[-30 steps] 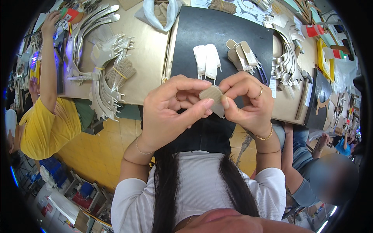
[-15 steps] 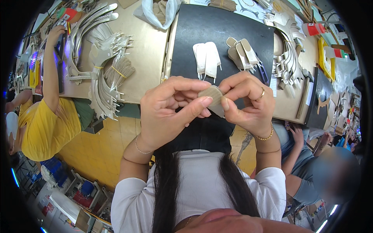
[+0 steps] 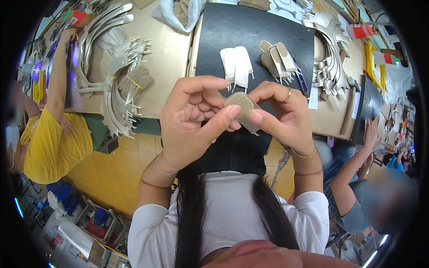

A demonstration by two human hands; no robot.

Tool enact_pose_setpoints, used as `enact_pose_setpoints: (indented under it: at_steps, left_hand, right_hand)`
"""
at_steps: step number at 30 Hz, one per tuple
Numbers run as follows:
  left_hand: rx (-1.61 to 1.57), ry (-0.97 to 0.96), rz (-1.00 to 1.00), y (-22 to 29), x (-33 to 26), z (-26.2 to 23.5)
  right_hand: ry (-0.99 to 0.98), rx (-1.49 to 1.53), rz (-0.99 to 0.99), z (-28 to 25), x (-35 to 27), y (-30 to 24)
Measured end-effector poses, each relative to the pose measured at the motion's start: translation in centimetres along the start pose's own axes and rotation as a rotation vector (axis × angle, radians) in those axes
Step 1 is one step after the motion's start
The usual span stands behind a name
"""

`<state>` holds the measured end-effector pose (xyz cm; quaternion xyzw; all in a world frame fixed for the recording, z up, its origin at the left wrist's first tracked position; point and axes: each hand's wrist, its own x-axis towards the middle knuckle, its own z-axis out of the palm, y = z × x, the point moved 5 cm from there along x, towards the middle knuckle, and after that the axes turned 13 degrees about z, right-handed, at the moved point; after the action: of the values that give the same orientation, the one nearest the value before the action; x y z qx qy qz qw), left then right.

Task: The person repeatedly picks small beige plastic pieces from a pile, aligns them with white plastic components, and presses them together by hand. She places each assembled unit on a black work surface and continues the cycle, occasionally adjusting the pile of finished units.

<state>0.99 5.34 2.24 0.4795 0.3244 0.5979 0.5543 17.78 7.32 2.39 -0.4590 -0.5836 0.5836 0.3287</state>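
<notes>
Tab (image 3: pixel 240 102) is pinched by left hand (image 3: pixel 185 117) and right hand (image 3: pixel 287 117), white strips (image 3: pixel 241 67) beyond. It could be creased by uneven pressure.

Your flat, tan worktop (image 3: pixel 172 58) carries a black, rectangular mat (image 3: pixel 237 27) (white, tongue-shaped pieces (image 3: pixel 241 67) lie on it), a brown-handled hammer (image 3: pixel 348 111) and curved, whitish straps (image 3: pixel 114 64).

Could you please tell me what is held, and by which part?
A small beige rounded piece. The right hand pinches its right edge; the left hand lays its thumb on the left part, any support behind being hidden.
</notes>
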Motion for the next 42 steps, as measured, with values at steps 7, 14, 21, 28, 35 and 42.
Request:
enact_pose_setpoints:
  at_steps: [7, 14, 21, 28, 35, 42]
  left_hand:
    - [-0.065, 0.071, 0.049, -3.0, -0.5, 0.4]
    - [0.812, -0.21, 0.193, -8.8, 4.0, -1.3]
    - [1.068, -0.402, 0.254, -10.3, 5.4, -0.2]
    - [0.866, -0.377, 0.219, -10.0, 5.5, 1.0]
    - [0.411, -0.321, -0.427, -11.5, 5.7, -2.2]
    - [0.145, -0.321, -0.556, -12.8, 5.8, -3.7]
  right_hand:
    - [0.039, -0.087, 0.149, -0.5, -0.2, 1.7]
    - [0.506, -0.213, 0.185, -7.5, 1.1, 5.1]
    - [0.685, -0.757, -0.114, -9.8, 4.9, 2.8]
    - [0.562, -0.786, -0.467, -9.3, 21.2, -1.4]
    - [0.853, -1.298, -0.482, -9.0, 39.3, -2.1]
    - [0.817, -1.299, -0.423, -8.5, 44.7, 0.0]
